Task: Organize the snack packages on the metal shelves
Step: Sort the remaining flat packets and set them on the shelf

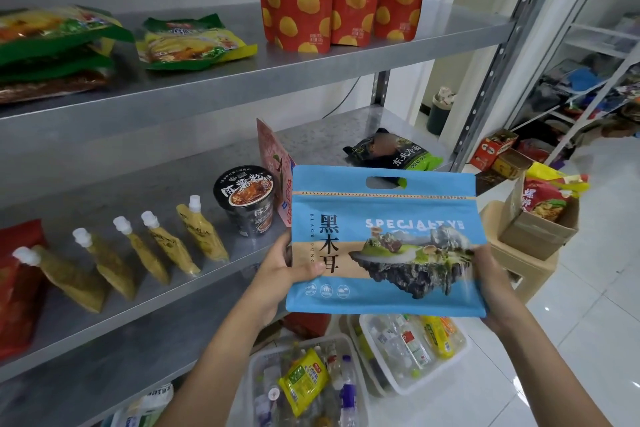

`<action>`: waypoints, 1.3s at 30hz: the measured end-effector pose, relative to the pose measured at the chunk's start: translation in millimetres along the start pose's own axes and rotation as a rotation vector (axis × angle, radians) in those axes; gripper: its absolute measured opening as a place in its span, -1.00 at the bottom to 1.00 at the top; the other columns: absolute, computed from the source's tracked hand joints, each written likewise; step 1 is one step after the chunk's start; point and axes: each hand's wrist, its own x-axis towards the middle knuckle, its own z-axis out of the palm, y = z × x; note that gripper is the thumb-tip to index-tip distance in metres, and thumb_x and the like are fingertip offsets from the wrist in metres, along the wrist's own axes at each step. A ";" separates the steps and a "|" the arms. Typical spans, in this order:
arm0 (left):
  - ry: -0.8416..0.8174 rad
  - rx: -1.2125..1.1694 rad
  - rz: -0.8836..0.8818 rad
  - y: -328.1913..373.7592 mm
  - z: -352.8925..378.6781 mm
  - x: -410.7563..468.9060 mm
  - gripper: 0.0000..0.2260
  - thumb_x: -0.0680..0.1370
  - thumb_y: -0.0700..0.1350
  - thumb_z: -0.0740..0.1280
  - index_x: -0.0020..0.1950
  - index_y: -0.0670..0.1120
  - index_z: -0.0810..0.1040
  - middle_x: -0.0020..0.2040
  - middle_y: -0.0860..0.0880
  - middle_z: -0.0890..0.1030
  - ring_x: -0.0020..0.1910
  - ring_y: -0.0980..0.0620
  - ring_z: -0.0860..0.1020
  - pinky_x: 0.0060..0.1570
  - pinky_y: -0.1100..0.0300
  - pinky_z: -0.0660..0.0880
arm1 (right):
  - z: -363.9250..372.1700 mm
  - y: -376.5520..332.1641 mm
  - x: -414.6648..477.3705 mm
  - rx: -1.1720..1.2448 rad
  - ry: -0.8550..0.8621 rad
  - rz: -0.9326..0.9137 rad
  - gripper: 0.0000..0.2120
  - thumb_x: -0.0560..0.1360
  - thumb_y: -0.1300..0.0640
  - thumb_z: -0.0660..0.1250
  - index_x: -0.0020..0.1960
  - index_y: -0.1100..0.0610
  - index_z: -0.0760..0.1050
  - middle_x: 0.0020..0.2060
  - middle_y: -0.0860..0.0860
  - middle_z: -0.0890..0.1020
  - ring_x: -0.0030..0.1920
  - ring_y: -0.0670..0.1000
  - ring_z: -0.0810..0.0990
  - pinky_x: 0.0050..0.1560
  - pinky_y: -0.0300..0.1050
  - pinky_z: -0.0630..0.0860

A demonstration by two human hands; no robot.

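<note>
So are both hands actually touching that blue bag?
Touching. The head view shows the left hand with thumb over the front of the black fungus bag, the right hand holding its other edge.

The one wide-angle view comes from the person's head, facing forward and tilted down. It stands close to the grey metal shelves, which run from the left edge across to the upper right of the frame, their lines bowed by the lens. Two forearms rise from the bottom edge, and a flat blue printed pouch fills the centre at near range. The white tiled floor takes the lower right, and a white rack sits well back, upper right.
</note>
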 end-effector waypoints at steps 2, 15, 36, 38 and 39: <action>0.019 -0.041 -0.019 -3.9 -5.2 0.8 -0.55 0.46 -0.43 0.36 0.26 -0.04 0.47 -0.04 0.01 0.72 -0.10 0.01 0.70 -0.27 0.17 0.61 | 5.3 -5.6 -6.2 0.103 -0.047 0.057 -0.42 0.43 -0.35 -0.01 -0.01 0.03 0.60 -0.22 0.01 0.73 -0.26 -0.01 0.71 -0.39 -0.16 0.61; 0.001 0.253 -0.118 -38.5 -5.7 1.9 -0.48 0.50 -0.16 0.42 0.43 -0.02 0.36 0.30 -0.02 0.56 0.18 0.03 0.58 0.04 0.21 0.52 | 20.3 -13.5 -38.1 -0.136 0.100 -0.098 -0.77 0.62 0.22 0.19 -0.19 0.12 0.49 -0.45 -0.06 0.61 -0.46 -0.10 0.56 -0.49 -0.27 0.47; -0.034 0.371 0.242 -46.8 157.2 -25.4 -0.67 0.68 -0.02 0.12 0.36 -0.12 0.48 0.08 -0.06 0.65 0.10 0.02 0.62 0.17 -0.06 0.54 | 9.9 -15.0 -32.1 -0.562 0.090 -0.736 -0.67 0.59 0.19 0.20 -0.28 -0.14 0.31 -0.42 -0.27 0.50 -0.40 -0.28 0.41 -0.35 -0.44 0.27; 0.069 0.398 0.292 -54.6 180.6 -20.0 -0.62 0.66 0.03 0.11 0.36 -0.14 0.48 -0.01 -0.09 0.66 0.00 -0.02 0.63 0.07 -0.08 0.56 | -7.4 -20.6 -26.2 -0.548 0.080 -0.703 -0.60 0.61 0.25 0.21 -0.27 -0.18 0.32 -0.41 -0.27 0.52 -0.39 -0.28 0.42 -0.34 -0.43 0.28; 0.131 0.432 0.320 -57.2 192.2 -19.6 -0.55 0.64 0.10 0.07 0.35 -0.15 0.49 -0.05 -0.11 0.66 -0.04 -0.05 0.63 0.02 -0.07 0.57 | -15.4 -23.5 -23.4 -0.562 0.081 -0.677 -0.63 0.61 0.22 0.21 -0.26 -0.17 0.32 -0.40 -0.25 0.52 -0.38 -0.27 0.43 -0.33 -0.40 0.29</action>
